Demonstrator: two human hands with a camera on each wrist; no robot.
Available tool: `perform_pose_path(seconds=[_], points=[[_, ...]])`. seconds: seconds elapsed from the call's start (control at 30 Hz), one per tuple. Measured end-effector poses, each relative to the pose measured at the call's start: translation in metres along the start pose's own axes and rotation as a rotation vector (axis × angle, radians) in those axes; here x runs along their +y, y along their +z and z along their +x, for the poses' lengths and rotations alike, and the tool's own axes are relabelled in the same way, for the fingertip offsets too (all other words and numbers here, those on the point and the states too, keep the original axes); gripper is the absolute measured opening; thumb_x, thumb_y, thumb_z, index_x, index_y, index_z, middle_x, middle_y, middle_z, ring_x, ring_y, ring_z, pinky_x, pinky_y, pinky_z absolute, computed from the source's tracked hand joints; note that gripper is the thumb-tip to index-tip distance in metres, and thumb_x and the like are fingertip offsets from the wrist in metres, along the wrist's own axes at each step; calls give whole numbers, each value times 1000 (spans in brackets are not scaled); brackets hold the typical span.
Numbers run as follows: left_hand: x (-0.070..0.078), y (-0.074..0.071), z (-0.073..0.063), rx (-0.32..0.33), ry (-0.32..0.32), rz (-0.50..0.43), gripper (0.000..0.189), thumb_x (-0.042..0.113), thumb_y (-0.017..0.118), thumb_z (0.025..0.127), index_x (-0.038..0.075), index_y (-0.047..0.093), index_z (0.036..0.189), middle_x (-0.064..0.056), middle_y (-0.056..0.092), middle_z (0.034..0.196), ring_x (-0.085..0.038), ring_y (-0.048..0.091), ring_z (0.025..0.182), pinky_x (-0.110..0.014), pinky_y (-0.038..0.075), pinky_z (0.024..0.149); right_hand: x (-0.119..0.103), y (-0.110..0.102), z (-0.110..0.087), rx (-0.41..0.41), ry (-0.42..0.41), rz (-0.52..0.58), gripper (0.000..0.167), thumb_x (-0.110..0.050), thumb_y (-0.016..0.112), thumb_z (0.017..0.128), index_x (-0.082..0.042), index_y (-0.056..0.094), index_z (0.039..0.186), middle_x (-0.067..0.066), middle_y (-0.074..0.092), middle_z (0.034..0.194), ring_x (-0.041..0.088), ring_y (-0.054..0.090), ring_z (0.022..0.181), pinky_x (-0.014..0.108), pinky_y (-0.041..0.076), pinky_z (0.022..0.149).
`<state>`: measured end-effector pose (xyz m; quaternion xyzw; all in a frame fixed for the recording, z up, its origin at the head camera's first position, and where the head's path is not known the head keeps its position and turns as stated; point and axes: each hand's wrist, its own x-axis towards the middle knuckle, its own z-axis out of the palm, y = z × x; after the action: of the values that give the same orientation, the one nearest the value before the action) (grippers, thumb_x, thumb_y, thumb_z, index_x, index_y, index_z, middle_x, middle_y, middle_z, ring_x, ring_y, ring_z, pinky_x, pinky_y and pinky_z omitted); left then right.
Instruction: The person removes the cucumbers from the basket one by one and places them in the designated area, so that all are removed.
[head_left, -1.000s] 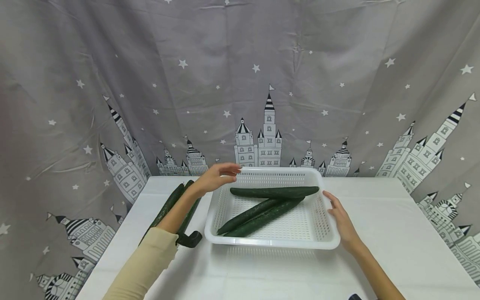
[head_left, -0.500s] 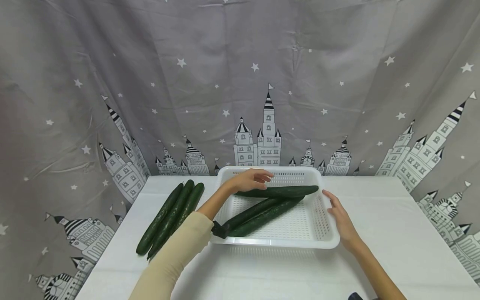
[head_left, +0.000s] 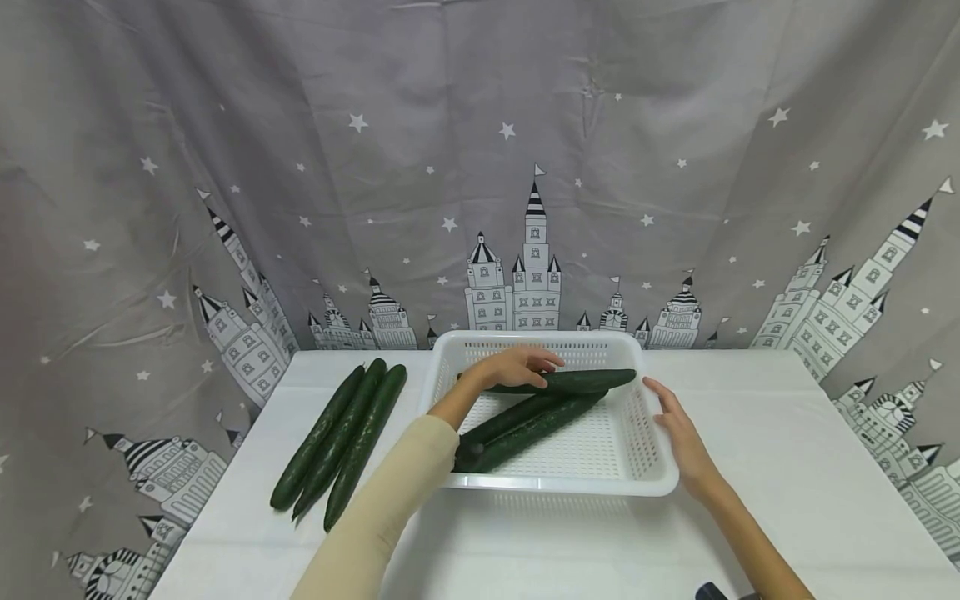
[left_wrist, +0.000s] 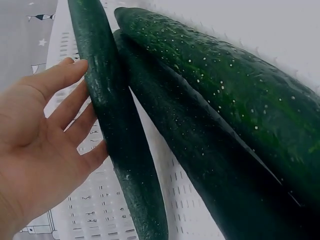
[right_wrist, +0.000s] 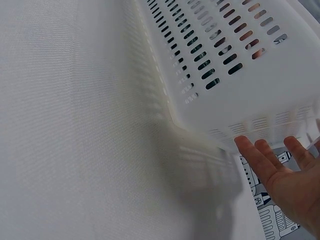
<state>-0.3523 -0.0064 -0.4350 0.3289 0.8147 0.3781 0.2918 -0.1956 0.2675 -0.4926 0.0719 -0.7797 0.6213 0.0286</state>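
Head view: one dark cucumber (head_left: pixel 592 382) is lying lengthwise near the back edge of a white basket (head_left: pixel 555 483). Over it the left hand (head_left: pixel 513 367) is reaching, fingers loosely spread at its side; how firmly they're touching, I can't tell. Two more cucumbers (head_left: pixel 538 432) are slanting from the basket's front edge toward the right. The right hand (head_left: pixel 681 433) is resting against the basket's right edge, fingers spread. Three separate cucumbers (head_left: pixel 339 440) are lying close together by the counter's (head_left: pixel 787 450) left edge.
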Motion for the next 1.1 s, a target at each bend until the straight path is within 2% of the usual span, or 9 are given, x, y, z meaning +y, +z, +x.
perform_pose_path(seconds=[0.27, 0.37, 0.6, 0.7, 0.83, 1.1], points=[[-2, 4, 8, -9, -70, 60, 48, 0, 61, 96, 13, 57, 143, -11, 42, 154, -29, 37, 142, -41, 37, 110, -1, 0, -1, 0, -14, -2, 57, -10, 23, 101, -2, 16, 158, 23, 5, 163, 50, 10, 146, 61, 22, 109], [-5, 4, 9, -17, -70, 82, 50, -1, 60, 97, 14, 55, 144, -10, 38, 156, -30, 35, 142, -43, 37, 110, -1, 1, -1, 2, -14, -6, 57, -10, 23, 101, -2, 16, 158, 23, 5, 164, 50, 10, 146, 61, 23, 109], [-7, 1, 7, -68, 31, 196, 49, 1, 56, 100, 9, 49, 148, -12, 40, 155, -31, 36, 142, -39, 34, 112, -1, 0, -1, 5, -12, -6, 57, -10, 23, 101, -2, 16, 158, 22, 4, 164, 50, 9, 146, 61, 21, 110], [-6, 1, 4, -69, 82, 250, 49, 2, 56, 100, 7, 47, 148, -14, 43, 152, -30, 38, 141, -39, 34, 112, -1, 1, -1, 4, -14, -9, 57, -11, 23, 102, -3, 16, 158, 22, 5, 164, 50, 10, 146, 60, 23, 109], [-5, 0, 0, -29, 124, 294, 49, 3, 57, 100, 8, 48, 148, -15, 46, 149, -29, 41, 138, -40, 36, 110, 0, 1, 0, 2, -11, -5, 57, -12, 23, 102, -5, 16, 158, 21, 4, 164, 49, 10, 146, 58, 24, 108], [4, -11, -8, 59, 162, 328, 49, 8, 57, 101, 12, 48, 149, -10, 44, 152, -27, 40, 139, -43, 36, 110, -1, 0, -1, 5, 14, -12, 58, -10, 23, 102, -3, 15, 158, 21, 2, 164, 46, 4, 148, 64, 11, 113]])
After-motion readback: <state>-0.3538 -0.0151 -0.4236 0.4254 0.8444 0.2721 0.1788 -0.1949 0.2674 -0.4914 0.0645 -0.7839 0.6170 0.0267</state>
